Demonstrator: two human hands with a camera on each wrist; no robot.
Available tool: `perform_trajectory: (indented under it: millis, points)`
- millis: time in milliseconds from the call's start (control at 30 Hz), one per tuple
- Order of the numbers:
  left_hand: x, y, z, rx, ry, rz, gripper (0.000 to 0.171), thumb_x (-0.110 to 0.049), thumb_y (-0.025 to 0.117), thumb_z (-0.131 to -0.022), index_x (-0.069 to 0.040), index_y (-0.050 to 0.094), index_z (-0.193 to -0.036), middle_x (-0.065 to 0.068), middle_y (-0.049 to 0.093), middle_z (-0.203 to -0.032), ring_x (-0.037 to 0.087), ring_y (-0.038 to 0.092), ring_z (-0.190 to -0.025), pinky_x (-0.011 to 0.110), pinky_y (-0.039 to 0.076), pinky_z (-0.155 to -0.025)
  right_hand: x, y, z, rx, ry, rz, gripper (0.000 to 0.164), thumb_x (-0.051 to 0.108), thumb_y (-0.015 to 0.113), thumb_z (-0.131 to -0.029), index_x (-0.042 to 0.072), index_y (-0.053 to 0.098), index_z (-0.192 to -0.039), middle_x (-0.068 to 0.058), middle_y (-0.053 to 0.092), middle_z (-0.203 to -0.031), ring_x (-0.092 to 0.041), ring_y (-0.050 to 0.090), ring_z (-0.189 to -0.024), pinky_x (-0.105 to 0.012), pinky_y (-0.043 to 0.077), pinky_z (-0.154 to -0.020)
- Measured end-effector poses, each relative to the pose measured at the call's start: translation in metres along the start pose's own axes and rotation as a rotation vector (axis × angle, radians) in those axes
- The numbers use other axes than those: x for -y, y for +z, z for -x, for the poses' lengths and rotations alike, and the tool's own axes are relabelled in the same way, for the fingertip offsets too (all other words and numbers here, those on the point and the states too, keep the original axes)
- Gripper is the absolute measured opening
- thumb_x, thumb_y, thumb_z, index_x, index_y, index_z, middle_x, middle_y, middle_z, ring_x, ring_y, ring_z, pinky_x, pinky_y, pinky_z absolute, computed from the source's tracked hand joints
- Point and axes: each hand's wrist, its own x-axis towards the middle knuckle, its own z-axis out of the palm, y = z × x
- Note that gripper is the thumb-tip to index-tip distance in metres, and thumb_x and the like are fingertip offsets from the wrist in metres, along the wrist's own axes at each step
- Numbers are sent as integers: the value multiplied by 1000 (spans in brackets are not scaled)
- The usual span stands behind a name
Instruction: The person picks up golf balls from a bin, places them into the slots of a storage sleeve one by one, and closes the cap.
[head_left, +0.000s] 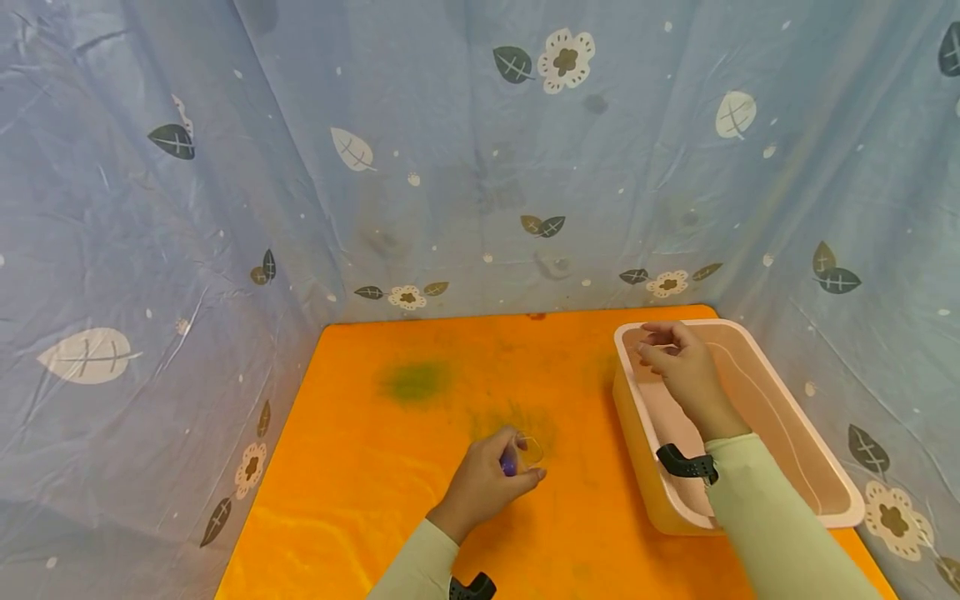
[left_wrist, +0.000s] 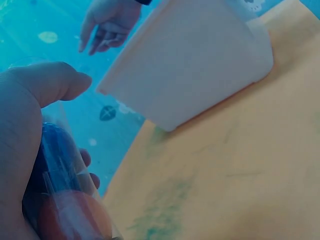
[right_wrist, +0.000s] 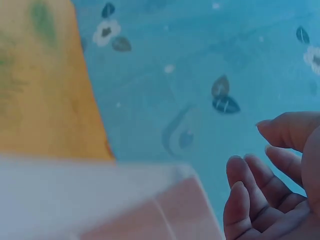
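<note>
In the head view my left hand [head_left: 474, 483] grips a clear see-through cup [head_left: 532, 451] over the orange surface. The left wrist view shows a blue ball [left_wrist: 57, 145] inside it and a red-orange ball [left_wrist: 75, 216] lower down, both seen through the clear wall. My right hand [head_left: 688, 375] is above the far left part of a pale pink tub [head_left: 757, 383], its fingers loosely bent. In the right wrist view the thumb and fingertips [right_wrist: 239, 197] stand apart with nothing between them.
The tub stands at the right of the orange table covering [head_left: 360, 467], its open top facing up. Green smudges [head_left: 416, 381] mark the covering. A blue curtain [head_left: 465, 167] with leaf and flower prints encloses the back and both sides.
</note>
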Motion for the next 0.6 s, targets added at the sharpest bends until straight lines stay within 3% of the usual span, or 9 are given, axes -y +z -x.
perform_trajectory:
  millis: [233, 600]
  points:
    - [0, 1, 2, -2, 0, 15, 35, -40, 83, -100, -20, 56, -93, -7, 54, -72, 9, 58, -65, 33, 58, -86, -17, -12, -9, -61, 43, 27, 48, 20, 68, -111, -4, 55, -150, -18, 62, -122, -19, 73, -93, -23, 57, -78]
    - [1, -1, 4, -4, -15, 15, 29, -39, 84, -100, -22, 68, -116, -9, 57, -75, 8, 52, -61, 29, 56, -72, -50, -26, -23, -90, 183, 61, 57, 30, 68, -111, -4, 51, -153, -19, 60, -127, -13, 69, -89, -19, 56, -77]
